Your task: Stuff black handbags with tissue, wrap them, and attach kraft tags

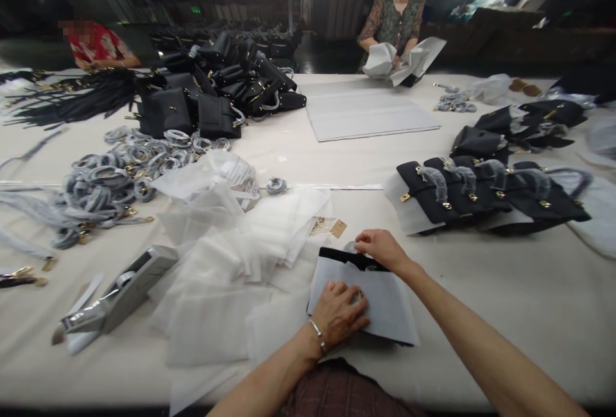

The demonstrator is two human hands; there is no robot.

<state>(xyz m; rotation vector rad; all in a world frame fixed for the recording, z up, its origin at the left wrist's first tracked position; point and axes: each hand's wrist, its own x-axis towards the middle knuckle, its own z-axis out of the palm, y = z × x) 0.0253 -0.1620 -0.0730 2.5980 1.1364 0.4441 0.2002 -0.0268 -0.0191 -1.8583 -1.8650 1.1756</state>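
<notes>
Black bag (335, 255) beside loose white sheets (212, 324)

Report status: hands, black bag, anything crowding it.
Left hand spread on the pale sheet over the black bag. Right hand at the bag's far edge, grip unclear. Loose white sheets close on the bag's left.

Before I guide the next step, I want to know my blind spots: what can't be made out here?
All in the head view:
- Right hand: whether its grip holds anything; its own fingers hide the contact.
- Black item: most of its face, covered by the white sheet.
- Sheet under the left hand: hidden by that hand.
- Tan tag: any print, too small.
- Clear plastic: far end, cut off by the right edge.
</notes>
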